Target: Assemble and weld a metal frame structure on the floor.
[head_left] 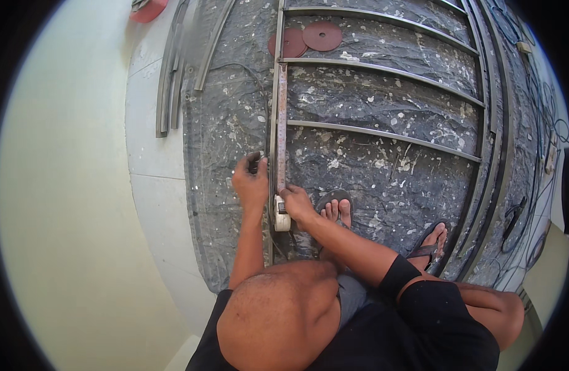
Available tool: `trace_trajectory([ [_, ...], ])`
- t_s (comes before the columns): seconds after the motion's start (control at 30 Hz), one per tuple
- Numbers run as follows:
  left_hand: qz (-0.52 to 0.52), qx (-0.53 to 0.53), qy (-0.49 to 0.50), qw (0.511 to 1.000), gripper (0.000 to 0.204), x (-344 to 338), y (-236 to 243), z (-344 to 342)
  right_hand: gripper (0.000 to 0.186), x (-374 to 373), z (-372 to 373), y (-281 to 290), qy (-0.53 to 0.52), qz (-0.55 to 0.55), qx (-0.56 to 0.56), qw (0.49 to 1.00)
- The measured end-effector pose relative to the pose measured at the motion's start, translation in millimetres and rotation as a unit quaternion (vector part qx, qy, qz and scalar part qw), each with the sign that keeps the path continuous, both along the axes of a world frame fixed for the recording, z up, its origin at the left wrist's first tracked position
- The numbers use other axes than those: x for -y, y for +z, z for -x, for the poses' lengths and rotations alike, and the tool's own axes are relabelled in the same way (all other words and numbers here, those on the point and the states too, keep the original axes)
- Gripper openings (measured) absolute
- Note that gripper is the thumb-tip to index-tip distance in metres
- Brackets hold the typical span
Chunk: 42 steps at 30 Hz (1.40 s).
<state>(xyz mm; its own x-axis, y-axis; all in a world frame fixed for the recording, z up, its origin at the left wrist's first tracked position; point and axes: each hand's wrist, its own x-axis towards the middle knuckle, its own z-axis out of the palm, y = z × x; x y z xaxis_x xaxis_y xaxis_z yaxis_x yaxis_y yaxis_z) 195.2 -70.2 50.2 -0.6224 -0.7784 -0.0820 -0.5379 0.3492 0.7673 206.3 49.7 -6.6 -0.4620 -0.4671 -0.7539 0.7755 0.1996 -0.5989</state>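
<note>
A metal frame (383,133) of long rails and several crossbars lies on a paint-spattered dark sheet. My right hand (298,204) grips a white tape measure (282,220) beside the frame's left rail. Its worn blade (282,123) is drawn out along that rail and reaches up to a crossbar. On the rail's other side, my left hand (251,182) is closed, with thumb and fingertips pinched together close to the metal. Whatever small thing those fingers may hold is too hidden to name.
Two reddish-brown cutting discs (322,36) lie under the frame's upper left corner. Loose metal bars (167,93) rest at the far left, near a pale wall (68,185). Cables (544,105) tangle along the right side. My sandalled feet (337,209) stand within the frame.
</note>
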Motion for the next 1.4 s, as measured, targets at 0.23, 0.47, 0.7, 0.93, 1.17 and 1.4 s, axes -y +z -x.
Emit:
trace_trajectory([
  [0.23, 0.057, -0.002, -0.055, 0.997, 0.024, 14, -6, 30, 0.038, -3, 6, 7, -0.022, 0.01, -0.005, 1.0],
  [0.47, -0.117, -0.011, -0.135, 0.984, 0.036, -7, 18, 46, 0.032, -60, 34, 63, 0.007, -0.048, -0.028, 0.998],
  [0.7, -0.09, -0.019, -0.25, 0.964, 0.042, -68, 31, 134, 0.028, -106, 107, 83, -0.092, 0.051, 0.067, 0.992],
  [0.93, -0.051, -0.156, -0.183, 0.969, 0.043, 38, 89, 355, 0.04, -195, 45, 80, 0.056, 0.031, 0.079, 0.995],
  [1.17, -0.191, -0.111, -0.199, 0.955, 0.038, -6, 79, 341, 0.037, -258, 30, 92, 0.09, -0.092, 0.101, 0.986],
  [1.4, -0.319, 0.004, -0.286, 0.903, 0.038, -142, 25, 185, 0.031, -199, 113, 102, -0.051, -0.049, 0.07, 0.995],
])
